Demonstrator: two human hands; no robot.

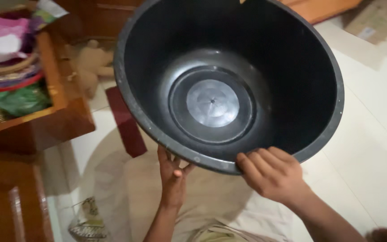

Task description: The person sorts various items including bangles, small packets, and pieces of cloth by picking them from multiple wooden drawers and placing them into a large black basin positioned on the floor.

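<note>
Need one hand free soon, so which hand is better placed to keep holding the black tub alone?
Probably right: the right hand curls over the black tub rim, while the left hand only props it from beneath.
</note>
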